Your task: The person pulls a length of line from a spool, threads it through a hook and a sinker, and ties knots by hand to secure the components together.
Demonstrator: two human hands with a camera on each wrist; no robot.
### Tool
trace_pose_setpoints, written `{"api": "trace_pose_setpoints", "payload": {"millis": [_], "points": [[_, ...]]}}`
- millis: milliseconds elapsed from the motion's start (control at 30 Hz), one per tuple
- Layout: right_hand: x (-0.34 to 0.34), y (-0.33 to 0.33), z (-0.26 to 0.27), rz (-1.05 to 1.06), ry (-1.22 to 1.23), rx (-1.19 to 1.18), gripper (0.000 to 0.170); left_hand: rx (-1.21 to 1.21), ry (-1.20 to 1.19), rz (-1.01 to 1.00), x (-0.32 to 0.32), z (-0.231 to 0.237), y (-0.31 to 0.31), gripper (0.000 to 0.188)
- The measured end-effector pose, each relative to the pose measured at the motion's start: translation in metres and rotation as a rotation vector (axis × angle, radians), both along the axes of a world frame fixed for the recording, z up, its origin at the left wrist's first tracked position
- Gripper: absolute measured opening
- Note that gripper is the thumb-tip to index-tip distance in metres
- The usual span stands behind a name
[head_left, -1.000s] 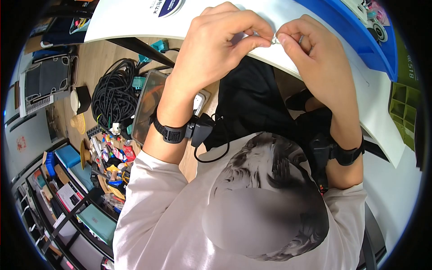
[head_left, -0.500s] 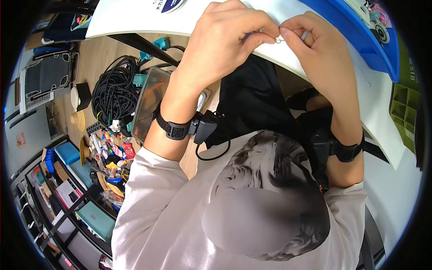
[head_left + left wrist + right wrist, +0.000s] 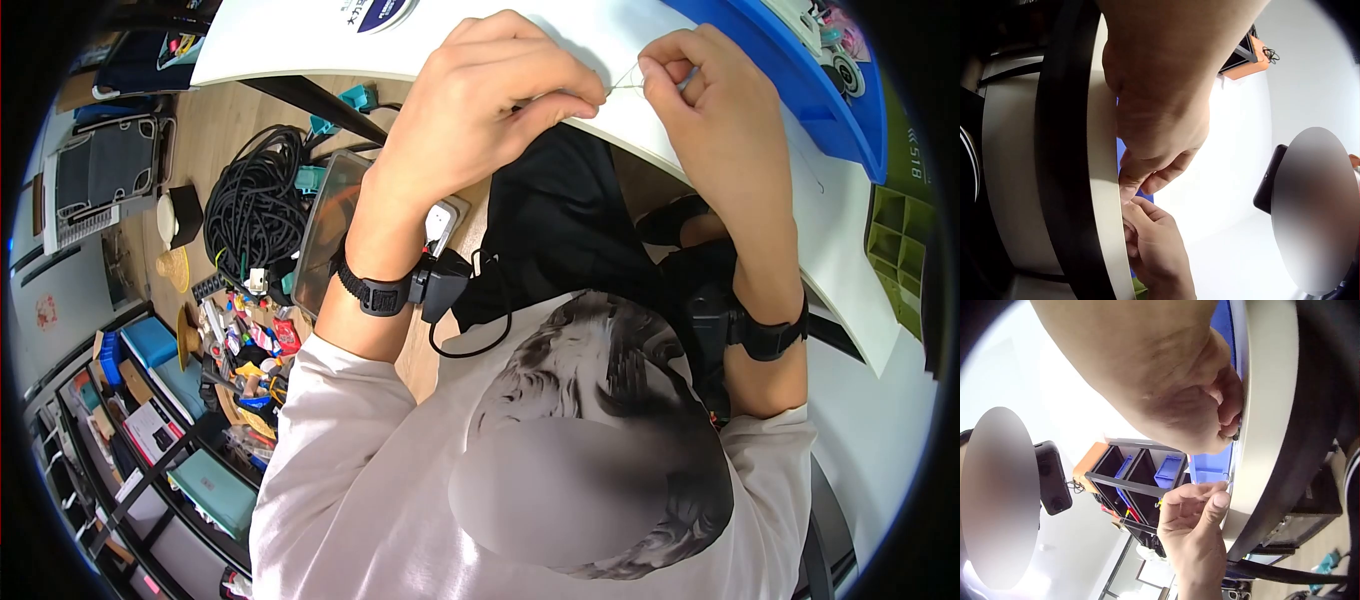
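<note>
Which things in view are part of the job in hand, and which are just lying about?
Seemingly part of the job:
- thin strand, stretched between the fingertips
- left hand and right hand, each pinching it
- white table, under the work

Apparently just lying about:
- black coil on the floor
- teal box on the shelving

Left fingers [image 3: 570,76] and right fingers [image 3: 668,47] farther apart, thin strand [image 3: 624,87] between.
</note>
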State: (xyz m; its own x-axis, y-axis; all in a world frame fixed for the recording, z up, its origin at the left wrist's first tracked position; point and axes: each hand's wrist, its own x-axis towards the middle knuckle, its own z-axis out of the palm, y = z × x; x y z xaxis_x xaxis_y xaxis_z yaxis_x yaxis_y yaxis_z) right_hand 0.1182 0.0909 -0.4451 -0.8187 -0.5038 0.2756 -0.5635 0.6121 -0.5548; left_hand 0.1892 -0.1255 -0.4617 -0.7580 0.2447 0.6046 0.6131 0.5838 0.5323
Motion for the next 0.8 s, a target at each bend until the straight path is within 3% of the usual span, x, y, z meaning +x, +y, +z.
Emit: {"api": "trace_pose_setpoints", "payload": {"millis": [133, 400, 800], "points": [[0.005, 0.000, 0.007, -0.005, -0.022, 0.016, 0.012, 0.065, -0.015, 0.023, 0.003, 0.008, 0.005, 0.014], [0.008, 0.000, 0.012, 0.128, -0.068, -0.116, 0.012, -0.071, -0.084, 0.102, 0.001, 0.012, 0.008, 0.012], [0.007, -0.003, 0.002, -0.009, -0.094, -0.130, 0.012, -0.082, -0.082, 0.087, 0.002, 0.011, 0.006, 0.013]]}}
